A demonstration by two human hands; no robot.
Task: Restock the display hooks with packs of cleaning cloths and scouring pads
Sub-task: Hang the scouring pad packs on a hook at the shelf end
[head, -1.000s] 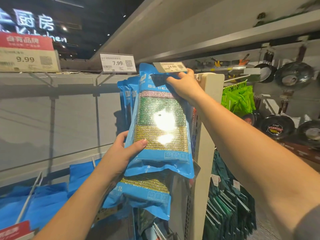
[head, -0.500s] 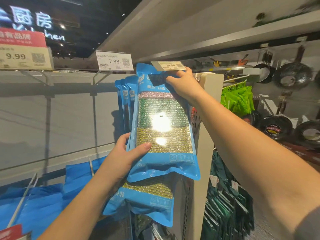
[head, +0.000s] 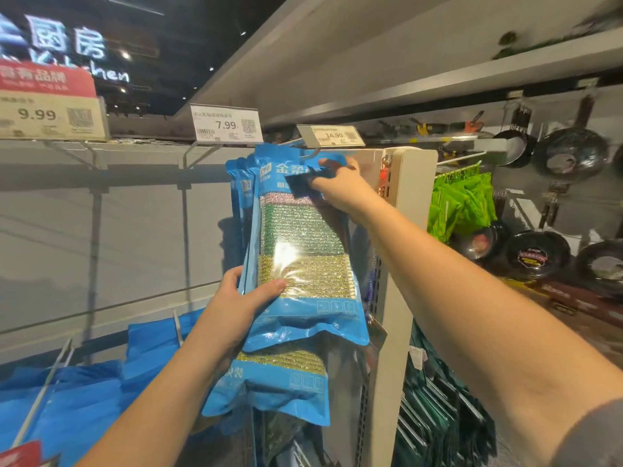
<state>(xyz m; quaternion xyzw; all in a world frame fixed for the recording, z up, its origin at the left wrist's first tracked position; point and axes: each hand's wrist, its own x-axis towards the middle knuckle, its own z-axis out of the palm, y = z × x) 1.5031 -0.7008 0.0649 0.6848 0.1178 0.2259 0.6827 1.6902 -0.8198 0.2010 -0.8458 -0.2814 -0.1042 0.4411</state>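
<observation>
1. Right hand (head: 337, 187), head view: I see it raised to the top of the front scouring-pad pack (head: 303, 251), fingers curled and pinching the pack's upper right edge just below the display hook (head: 308, 153). A dark patch covers the fingertips, so I cannot make out how they lie.
2. Left hand (head: 247, 298): I see it gripping the lower left edge of the same pack, thumb laid across the clear front over the gold pads, the other fingers hidden behind the pack.
3. Pack position: the front pack stands upright at the hook tip, top edge touching the hook. I cannot tell whether the hanging hole is threaded onto the hook; the right hand and the price tag (head: 332, 135) reading 14.90 cover that point.
4. Hung packs (head: 241, 187): several more blue packs sit directly behind the front pack; only their left edges show.
5. Lower pack (head: 273, 382): a further pack of gold pads hangs below, its top hidden behind the front pack.
6. Arms: both forearms extend up and forward; the right sleeve is cut off at the frame corner.
7. Surroundings: a white shelf post (head: 401, 264) stands just right of the packs. Pans (head: 569, 156) hang well to the right, partly blurred. Blue bags (head: 84, 392) lie lower left, cut off by the frame edge.
</observation>
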